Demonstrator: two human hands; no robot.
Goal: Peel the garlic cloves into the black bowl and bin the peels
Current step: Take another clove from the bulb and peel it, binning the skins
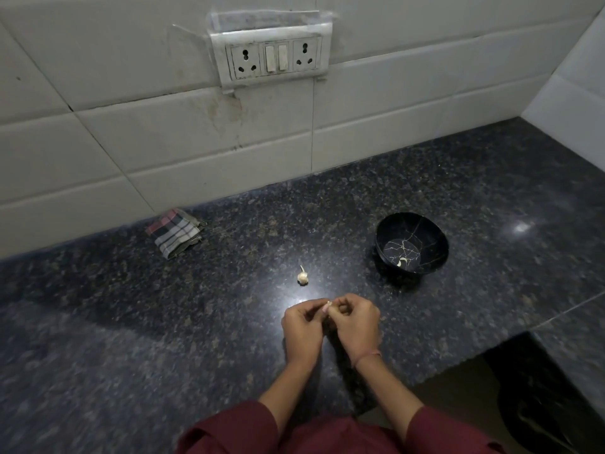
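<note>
Both hands are held together low over the granite countertop (147,322), fingers curled inward and fingertips meeting. The left hand (302,327) and the right hand (355,322) jointly pinch one small garlic clove (327,304), of which only a pale tip shows between the fingertips. How much skin remains on it cannot be determined, and no loose peel can be made out on the counter. A small garlic head (302,277), stalk up, lies on the counter just beyond the hands, apart from them. The black bowl (412,226) stands upright further off to the right, and one pale peeled clove (402,261) lies on its floor. Assessment: the peeling step is in hand and the task is at an early stage, with one clove delivered and more garlic outstanding. The next move calls for the skin to be stripped clear, the bare clove carried right and dropped into the bowl, and the peel kept in hand or set aside for disposal. A dark container (537,404) sits below the counter edge at lower right; it is probably the bin, though this is unconfirmed. A folded checked cloth (176,232) lies against the tiled wall at the left, well apart from the work.
</note>
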